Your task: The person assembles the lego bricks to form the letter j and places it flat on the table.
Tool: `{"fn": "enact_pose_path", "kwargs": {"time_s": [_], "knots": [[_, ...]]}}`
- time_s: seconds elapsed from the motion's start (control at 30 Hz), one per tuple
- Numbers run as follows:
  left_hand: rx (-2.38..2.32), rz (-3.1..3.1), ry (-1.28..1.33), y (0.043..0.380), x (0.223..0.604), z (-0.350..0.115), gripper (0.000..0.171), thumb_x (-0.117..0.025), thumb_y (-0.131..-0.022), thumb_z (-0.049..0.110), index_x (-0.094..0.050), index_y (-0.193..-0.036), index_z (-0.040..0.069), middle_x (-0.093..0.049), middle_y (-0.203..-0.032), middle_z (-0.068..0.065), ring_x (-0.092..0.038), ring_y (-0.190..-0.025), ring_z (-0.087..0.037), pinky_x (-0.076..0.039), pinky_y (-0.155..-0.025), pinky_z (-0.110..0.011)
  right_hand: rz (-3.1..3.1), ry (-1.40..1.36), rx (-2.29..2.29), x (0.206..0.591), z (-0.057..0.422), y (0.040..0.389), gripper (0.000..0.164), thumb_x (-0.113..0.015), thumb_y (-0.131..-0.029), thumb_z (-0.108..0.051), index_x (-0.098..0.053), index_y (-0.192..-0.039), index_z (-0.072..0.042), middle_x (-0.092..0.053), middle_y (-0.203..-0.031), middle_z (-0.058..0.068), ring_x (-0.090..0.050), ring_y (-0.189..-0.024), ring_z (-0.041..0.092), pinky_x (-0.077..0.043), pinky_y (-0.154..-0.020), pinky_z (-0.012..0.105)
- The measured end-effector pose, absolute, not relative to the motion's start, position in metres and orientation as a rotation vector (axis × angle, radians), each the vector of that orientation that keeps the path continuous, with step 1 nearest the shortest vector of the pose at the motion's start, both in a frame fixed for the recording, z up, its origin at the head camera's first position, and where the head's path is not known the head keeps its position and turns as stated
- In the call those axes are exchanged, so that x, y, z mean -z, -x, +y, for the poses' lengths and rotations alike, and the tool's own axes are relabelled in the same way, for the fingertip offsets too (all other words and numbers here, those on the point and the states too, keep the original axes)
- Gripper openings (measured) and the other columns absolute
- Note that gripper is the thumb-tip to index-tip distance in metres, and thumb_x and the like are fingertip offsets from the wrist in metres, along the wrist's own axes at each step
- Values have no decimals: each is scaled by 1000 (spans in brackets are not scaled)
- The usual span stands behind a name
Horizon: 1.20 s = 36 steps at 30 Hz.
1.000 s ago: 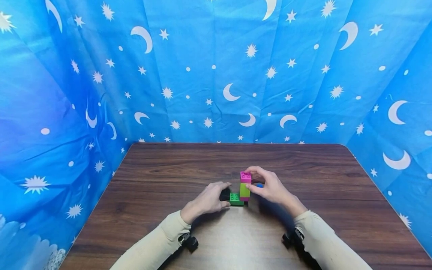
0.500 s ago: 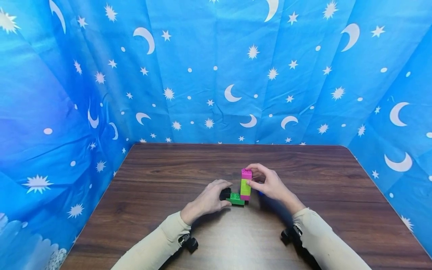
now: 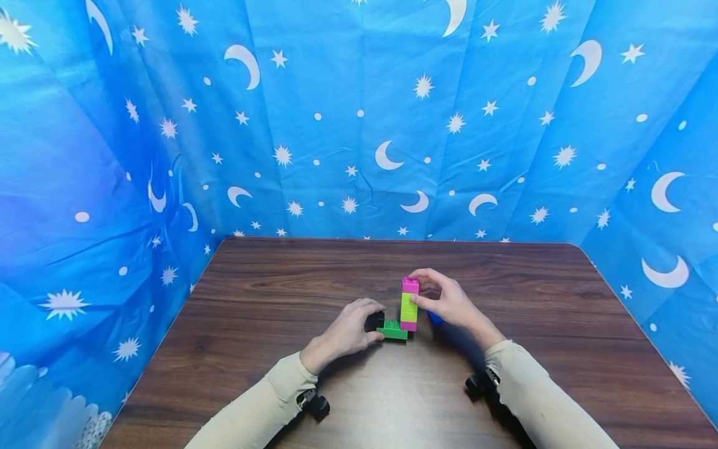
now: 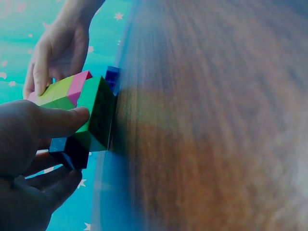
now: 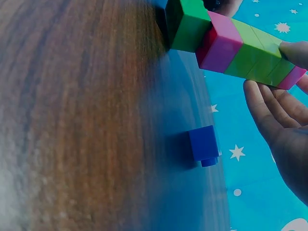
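My left hand [image 3: 343,327] grips a green building brick [image 3: 392,333] with a black brick [image 4: 70,151] on its left end. In the left wrist view the thumb lies along the green brick and its shadowed underside shows. A tower of lime bricks [image 3: 409,307] between pink bricks [image 3: 411,285] stands upright on the green brick's right end. My right hand [image 3: 449,302] pinches this tower near its top, thumb on the near face and fingers behind. In the right wrist view the pink bottom brick [image 5: 220,43] meets the green brick, and the fingertips touch the tower's lower side.
A loose blue brick [image 5: 204,144] lies on the brown wood-grain table [image 3: 291,274], just right of the tower and partly behind the right hand in the head view. Blue cloth [image 3: 336,137] with white moons and stars hangs beyond the table's far and side edges.
Both hands keep their hold. The right hand and tower have risen slightly, and the green brick's right end has swung a little toward me. More of the blue brick shows.
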<state>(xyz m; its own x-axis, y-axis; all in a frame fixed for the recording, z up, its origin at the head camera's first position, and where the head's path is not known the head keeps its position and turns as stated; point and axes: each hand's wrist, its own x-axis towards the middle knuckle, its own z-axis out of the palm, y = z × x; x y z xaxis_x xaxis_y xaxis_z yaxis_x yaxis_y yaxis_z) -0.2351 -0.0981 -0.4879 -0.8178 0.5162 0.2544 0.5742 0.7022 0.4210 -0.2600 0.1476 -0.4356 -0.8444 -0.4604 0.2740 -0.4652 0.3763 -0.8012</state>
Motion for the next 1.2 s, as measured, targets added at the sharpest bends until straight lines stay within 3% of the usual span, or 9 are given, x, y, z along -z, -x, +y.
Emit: {"fn": "enact_pose_path", "kwargs": {"time_s": [0.2, 0.37, 0.57, 0.73, 0.97, 1.2], "knots": [[710, -2797, 895, 235, 488, -99, 48, -81, -79, 26, -66, -121, 7, -65, -118, -3, -59, -111, -19, -47, -97, -33, -2601, -861, -1550, 460, 152, 278, 41, -69, -89, -8, -55, -127, -2, -65, -114, 19, -62, -101, 34, -49, -89, 56], [698, -2794, 899, 233, 486, -100, 48, -81, -79, 27, -66, -119, 6, -66, -116, -4, -60, -108, -19, -48, -95, -33, -2603, -843, -1569, 469, 153, 285, 40, -71, -89, -14, -57, -126, -7, -65, -116, 16, -62, -102, 30, -50, -90, 52], [688, -2799, 908, 231, 484, -101, 48, -81, -78, 27, -67, -118, 5, -68, -115, -5, -61, -108, -20, -48, -95, -34, -2623, -818, -1600, 471, 154, 287, 39, -72, -88, -21, -60, -124, -12, -66, -114, 11, -63, -102, 27, -52, -88, 41], [689, -2833, 896, 229, 482, -100, 47, -81, -79, 29, -67, -117, 6, -69, -114, -5, -61, -107, -20, -49, -94, -34, -2637, -826, -1600, 473, 155, 289, 40, -73, -88, -22, -61, -124, -9, -67, -111, 12, -63, -102, 26, -54, -83, 31], [702, -2857, 894, 227, 483, -100, 49, -80, -79, 31, -67, -119, 6, -69, -116, -5, -62, -110, -20, -47, -97, -36, -2671, -795, -1599, 471, 154, 287, 40, -72, -88, -15, -61, -124, 0, -67, -110, 16, -63, -102, 30, -51, -91, 46], [720, -2860, 915, 224, 481, -101, 48, -79, -80, 31, -67, -120, 7, -69, -115, -5, -63, -107, -19, -49, -94, -33, -2686, -806, -1545, 477, 155, 290, 40, -73, -87, -19, -63, -122, -2, -67, -111, 14, -64, -102, 29, -52, -92, 46]]}}
